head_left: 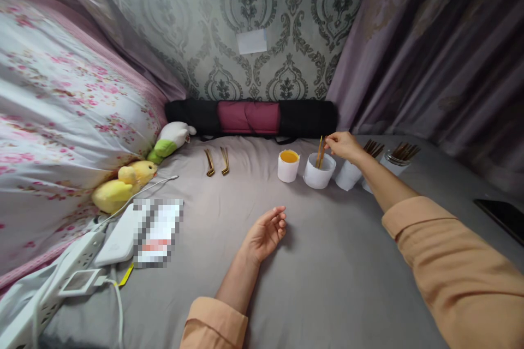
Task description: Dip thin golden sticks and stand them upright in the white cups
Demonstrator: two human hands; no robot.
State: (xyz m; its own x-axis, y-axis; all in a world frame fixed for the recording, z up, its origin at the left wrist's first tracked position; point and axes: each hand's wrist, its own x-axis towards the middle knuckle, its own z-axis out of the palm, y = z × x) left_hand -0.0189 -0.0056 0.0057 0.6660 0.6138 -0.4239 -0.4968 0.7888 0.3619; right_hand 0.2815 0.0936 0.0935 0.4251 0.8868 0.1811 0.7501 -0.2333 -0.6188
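Observation:
My right hand [343,146] is closed in a pinch at the upper end of a thin brown stick [322,154], over a wide white paper-wrapped cup [318,179]. The stick's lower end reaches into the cup; whether it touches the bottom I cannot tell. Left of that cup stands a white-wrapped cup with a yellow inside [287,171]. Beyond my right wrist, a white-wrapped container [347,175] and a wrapped glass jar [395,161] hold several brown sticks. My left hand [267,233] lies on the grey sheet, palm up, fingers loosely bent and holding nothing.
Two gold-coloured bent pieces [225,161] lie farther back on the grey sheet. A black and maroon roll [249,118] lines the wall. Plush toys [125,185], a power strip [53,289], a white power bank [118,237] and cables are at left; a dark phone [501,218] lies right.

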